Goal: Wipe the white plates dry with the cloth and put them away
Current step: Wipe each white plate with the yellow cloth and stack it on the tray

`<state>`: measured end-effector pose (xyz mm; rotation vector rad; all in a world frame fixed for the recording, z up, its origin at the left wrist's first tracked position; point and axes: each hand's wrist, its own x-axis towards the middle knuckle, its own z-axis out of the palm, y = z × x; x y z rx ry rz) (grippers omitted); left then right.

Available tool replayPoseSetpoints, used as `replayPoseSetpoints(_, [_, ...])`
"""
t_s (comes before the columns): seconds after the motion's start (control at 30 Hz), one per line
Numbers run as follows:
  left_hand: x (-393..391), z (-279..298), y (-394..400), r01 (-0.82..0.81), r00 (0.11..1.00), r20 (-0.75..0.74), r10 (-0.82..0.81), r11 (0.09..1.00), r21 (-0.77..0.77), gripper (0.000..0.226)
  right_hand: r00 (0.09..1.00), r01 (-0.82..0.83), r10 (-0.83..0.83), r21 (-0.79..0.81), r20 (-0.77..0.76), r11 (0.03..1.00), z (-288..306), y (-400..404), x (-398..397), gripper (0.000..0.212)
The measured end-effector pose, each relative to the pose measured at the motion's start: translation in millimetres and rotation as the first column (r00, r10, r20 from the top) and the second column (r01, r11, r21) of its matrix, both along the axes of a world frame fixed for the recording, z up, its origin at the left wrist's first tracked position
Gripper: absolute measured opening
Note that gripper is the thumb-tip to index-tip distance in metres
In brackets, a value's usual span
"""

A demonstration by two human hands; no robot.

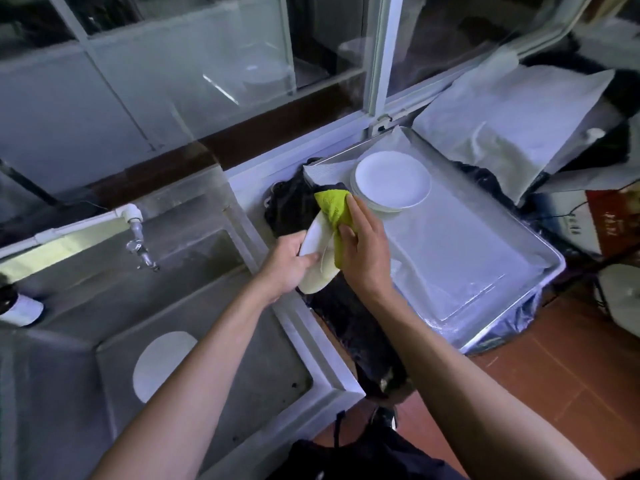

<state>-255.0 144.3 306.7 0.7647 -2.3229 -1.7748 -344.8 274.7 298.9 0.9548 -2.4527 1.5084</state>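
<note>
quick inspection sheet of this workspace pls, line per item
surface: steel tray lined with white sheet, beside steel sink
job's things: held plate tilted on edge; green cloth pressed on it; plate stack on tray; one plate in sink
clutter: dark bottle on sink ledge; black bag between sink and tray
grippers: left hand grips held plate; right hand holds cloth
cables: black wire right of tray
surroundings: tap, window frame, tiled floor

Cloth (334, 211) lime-green w/ knit texture; held plate (317, 252) white; stack (391, 181) white; tray (485, 251) silver, white-lined; sink (194, 306) grey; floor (554, 368) red-brown tile.
</note>
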Motion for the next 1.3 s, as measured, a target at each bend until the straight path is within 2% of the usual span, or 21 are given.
replayPoseSetpoints(0.07, [-29, 0, 17, 0.070, 0.997, 0.045, -0.064, 0.986, -0.153, 0.016, 0.999, 0.036, -0.036, -0.014, -0.035, 0.999, 5, 24, -24, 0.046])
replayPoseSetpoints(0.13, [-56, 3, 34, 0.156, 0.986, 0.099, -0.132, 0.943, -0.294, 0.019, 0.997, 0.039, -0.041, -0.025, -0.070, 0.999, 9, 50, -48, 0.042])
replayPoseSetpoints(0.2, [-80, 8, 54, 0.237, 0.970, 0.135, -0.200, 0.894, -0.380, 0.026, 0.995, 0.052, -0.053, -0.026, -0.079, 0.998, 11, 76, -68, 0.037])
replayPoseSetpoints(0.23, [-92, 8, 63, 0.278, 0.960, 0.160, -0.231, 0.869, -0.410, 0.022, 0.992, 0.082, -0.085, -0.034, -0.092, 0.996, 10, 90, -77, 0.036])
replayPoseSetpoints(0.3, [-117, 5, 84, 0.366, 0.930, 0.226, -0.289, 0.772, -0.520, 0.015, 0.982, 0.144, -0.149, -0.049, -0.115, 0.988, 6, 115, -95, 0.035])
replayPoseSetpoints(0.37, [-139, 0, 106, 0.439, 0.898, 0.299, -0.323, 0.636, -0.634, 0.021, 0.978, 0.174, -0.177, -0.039, -0.111, 0.984, -2, 139, -112, 0.036])
replayPoseSetpoints(0.5, [-170, -20, 146, 0.517, 0.854, 0.402, -0.332, 0.446, -0.730, 0.059, 0.969, 0.243, -0.243, 0.004, -0.047, 0.970, -23, 178, -133, 0.036])
replayPoseSetpoints(0.67, [-187, -49, 183, 0.581, 0.798, 0.481, -0.362, 0.255, -0.773, 0.067, 0.952, 0.304, -0.302, 0.071, -0.040, 0.950, -43, 211, -143, 0.035])
replayPoseSetpoints(0.9, [-193, -90, 205, 0.621, 0.742, 0.514, -0.430, 0.151, -0.769, 0.068, 0.944, 0.318, -0.329, 0.193, 0.029, 0.928, -69, 244, -158, 0.042])
replayPoseSetpoints(1.03, [-195, -113, 208, 0.651, 0.706, 0.574, -0.416, 0.063, -0.756, 0.068, 0.946, 0.306, -0.324, 0.246, 0.032, 0.919, -81, 256, -161, 0.044])
replayPoseSetpoints(1.17, [-196, -132, 205, 0.704, 0.664, 0.646, -0.376, 0.024, -0.710, 0.078, 0.939, 0.315, -0.341, 0.292, 0.040, 0.903, -90, 264, -161, 0.043])
replayPoseSetpoints(1.3, [-197, -146, 203, 0.708, 0.659, 0.658, -0.363, 0.004, -0.706, 0.083, 0.933, 0.322, -0.355, 0.304, 0.059, 0.897, -96, 269, -161, 0.043])
